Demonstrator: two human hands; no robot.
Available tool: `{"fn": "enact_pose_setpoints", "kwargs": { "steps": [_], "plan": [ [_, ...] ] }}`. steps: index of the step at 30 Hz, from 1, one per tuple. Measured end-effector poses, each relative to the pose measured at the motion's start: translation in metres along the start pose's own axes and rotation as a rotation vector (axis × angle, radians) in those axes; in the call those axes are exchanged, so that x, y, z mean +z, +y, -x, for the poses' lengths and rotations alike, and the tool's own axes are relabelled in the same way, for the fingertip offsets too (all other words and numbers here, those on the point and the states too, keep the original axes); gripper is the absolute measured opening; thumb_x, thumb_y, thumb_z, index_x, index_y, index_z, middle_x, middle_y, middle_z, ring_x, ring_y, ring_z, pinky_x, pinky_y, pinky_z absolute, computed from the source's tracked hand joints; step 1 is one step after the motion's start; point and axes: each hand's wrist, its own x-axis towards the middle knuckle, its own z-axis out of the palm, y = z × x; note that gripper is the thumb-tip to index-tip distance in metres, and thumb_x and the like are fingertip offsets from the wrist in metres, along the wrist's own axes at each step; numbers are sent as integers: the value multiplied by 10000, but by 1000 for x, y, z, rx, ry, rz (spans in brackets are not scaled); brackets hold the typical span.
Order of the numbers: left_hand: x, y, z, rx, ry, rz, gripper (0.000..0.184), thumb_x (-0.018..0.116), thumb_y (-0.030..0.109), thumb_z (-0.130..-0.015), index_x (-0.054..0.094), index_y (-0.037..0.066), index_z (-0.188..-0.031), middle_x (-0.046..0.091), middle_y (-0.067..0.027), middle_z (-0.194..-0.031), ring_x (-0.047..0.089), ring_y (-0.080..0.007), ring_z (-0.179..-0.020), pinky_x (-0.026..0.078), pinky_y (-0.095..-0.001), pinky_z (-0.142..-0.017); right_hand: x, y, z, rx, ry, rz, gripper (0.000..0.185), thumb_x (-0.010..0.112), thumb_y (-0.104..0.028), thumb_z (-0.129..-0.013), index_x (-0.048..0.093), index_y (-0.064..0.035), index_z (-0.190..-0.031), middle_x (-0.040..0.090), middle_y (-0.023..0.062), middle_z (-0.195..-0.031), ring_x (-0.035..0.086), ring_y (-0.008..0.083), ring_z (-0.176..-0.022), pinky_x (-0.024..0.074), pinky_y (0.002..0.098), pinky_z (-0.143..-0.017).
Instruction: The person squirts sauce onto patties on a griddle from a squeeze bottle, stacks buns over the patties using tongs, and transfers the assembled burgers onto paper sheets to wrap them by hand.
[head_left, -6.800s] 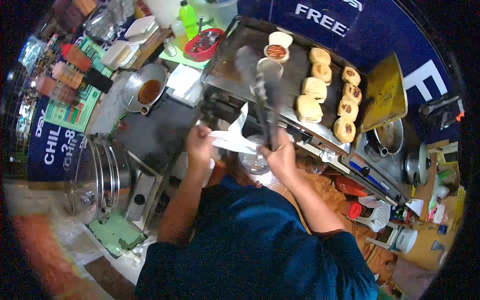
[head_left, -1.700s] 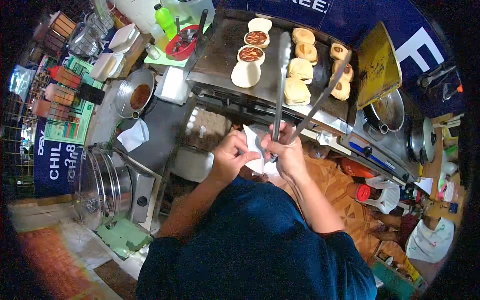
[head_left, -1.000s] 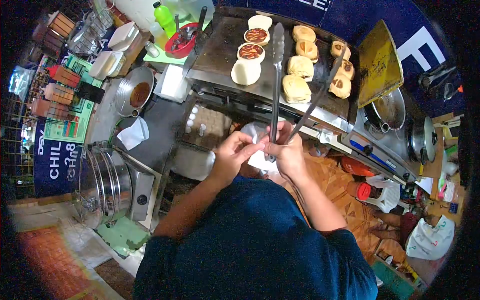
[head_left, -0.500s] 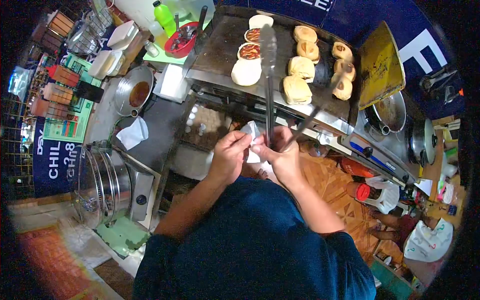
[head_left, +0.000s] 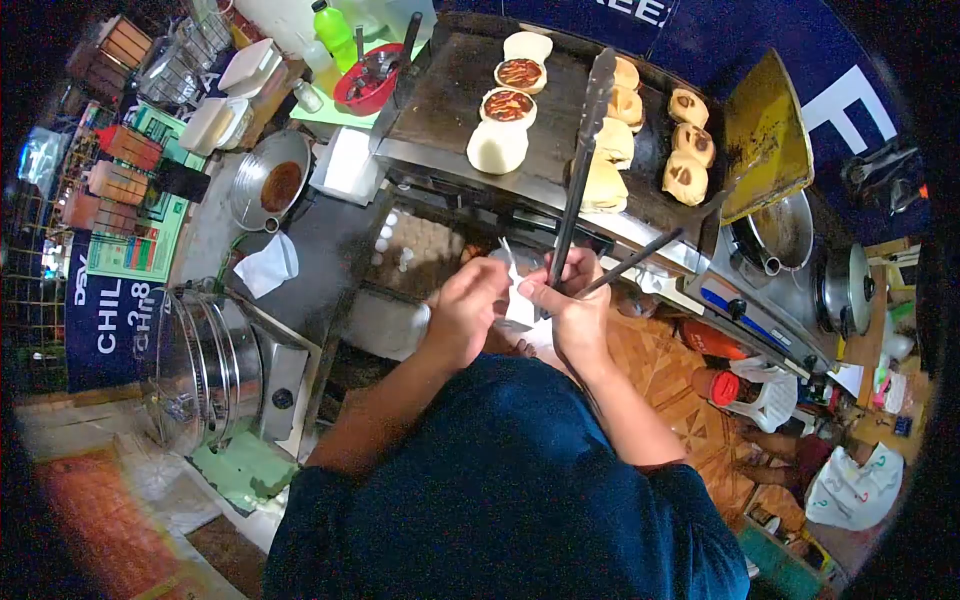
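My right hand (head_left: 575, 300) is closed on the black-handled metal tongs (head_left: 583, 170), whose arms are spread over the griddle's front edge. Its thumb also pinches a white paper (head_left: 522, 300). My left hand (head_left: 468, 308) is at the paper's left side with fingers curled together; whether they grip the paper is unclear. On the griddle (head_left: 445, 100), two opened buns (head_left: 508, 106) with sauced patties lie at the left. Closed buns (head_left: 603, 185) stand in a column partly hidden by the tongs, and browned buns (head_left: 685, 178) lie further right.
A folded white paper (head_left: 267, 266) lies on the dark counter at left, below a pan (head_left: 272, 185). A red bowl (head_left: 367, 85) with utensils stands behind. Egg trays (head_left: 425, 245) sit under the griddle. A yellow, stained board (head_left: 768, 140) leans at its right. Another person's legs (head_left: 775, 458) show at right.
The tongs have swung right, now covering part of the closed-bun column instead of the opened buns. My left fingers have shifted from pinching the paper's top to beside it.
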Motion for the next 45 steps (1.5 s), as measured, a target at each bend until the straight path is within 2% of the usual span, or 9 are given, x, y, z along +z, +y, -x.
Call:
{"fn": "enact_pose_setpoints", "kwargs": {
  "steps": [18, 24, 29, 31, 33, 35, 40, 43, 45],
  "plan": [
    [-4, -1, -2, 188, 87, -201, 113, 574, 98, -986, 617, -5, -1006, 583, -11, -816, 531, -90, -736, 434, -238, -678, 10, 1, -2, 29, 23, -67, 398, 733, 114, -726, 555, -37, -1049, 662, 66, -841, 632, 153, -739, 527, 288, -689],
    [-20, 8, 0, 194, 213, -506, 175, 545, 144, -991, 600, -14, -1041, 632, -78, -927, 618, -163, -833, 494, -278, -786, 1, 6, -8, -9, 34, -188, 415, 752, 95, -712, 551, -41, -1049, 655, 58, -847, 616, 146, -758, 502, 290, -709],
    [0, 17, 0, -6, 74, 17, 243, 470, 188, -1023, 605, -5, -1083, 621, -105, -1108, 630, -173, -944, 502, -319, -863, 4, 21, -5, 6, -74, -147, 402, 736, 120, -747, 533, -36, -1057, 642, 70, -864, 613, 145, -790, 497, 278, -736],
    [-21, 1, -6, 70, 10, -170, 211, 541, 174, -999, 611, -7, -1081, 637, -101, -1074, 629, -179, -946, 491, -341, -907, 6, 25, -5, 37, -104, -136, 399, 732, 122, -749, 531, -36, -1055, 638, 64, -865, 611, 142, -785, 496, 269, -728],
    [-22, -3, -9, 7, 2, -166, 240, 562, 140, -974, 602, -18, -1150, 670, -107, -1055, 649, -191, -954, 516, -331, -851, 6, 19, -4, 20, -72, -113, 391, 728, 109, -753, 539, -49, -1056, 642, 47, -856, 608, 132, -766, 493, 261, -705],
    [-41, -2, -11, 137, 240, -467, 138, 692, 113, -889, 616, -2, -897, 646, -72, -836, 620, -124, -681, 517, -256, -517, -2, 17, -7, -33, -25, -75, 372, 722, 92, -757, 553, -67, -1048, 641, 26, -853, 602, 124, -738, 493, 254, -661],
    [-101, 10, -15, 352, 314, -656, 160, 692, 76, -831, 636, 11, -966, 634, -92, -832, 632, -157, -692, 513, -293, -474, -20, 26, -5, 4, 41, 92, 330, 701, 83, -790, 511, -42, -1029, 604, 49, -841, 578, 123, -670, 479, 246, -556],
    [-30, 57, 3, 206, 249, -164, 179, 670, 98, -839, 645, 27, -1001, 638, -84, -888, 636, -175, -749, 526, -311, -552, -23, 39, -2, 50, 50, 248, 320, 707, 49, -809, 502, -43, -1036, 594, 14, -834, 539, 84, -638, 448, 239, -546],
    [-23, 81, -2, 458, 386, -367, 161, 669, 170, -861, 658, 51, -970, 644, -59, -886, 637, -193, -739, 543, -348, -622, -28, 22, 7, 101, 29, 248, 380, 726, 7, -821, 519, -45, -1136, 584, 1, -834, 523, 82, -637, 426, 234, -537]
  ]
}}
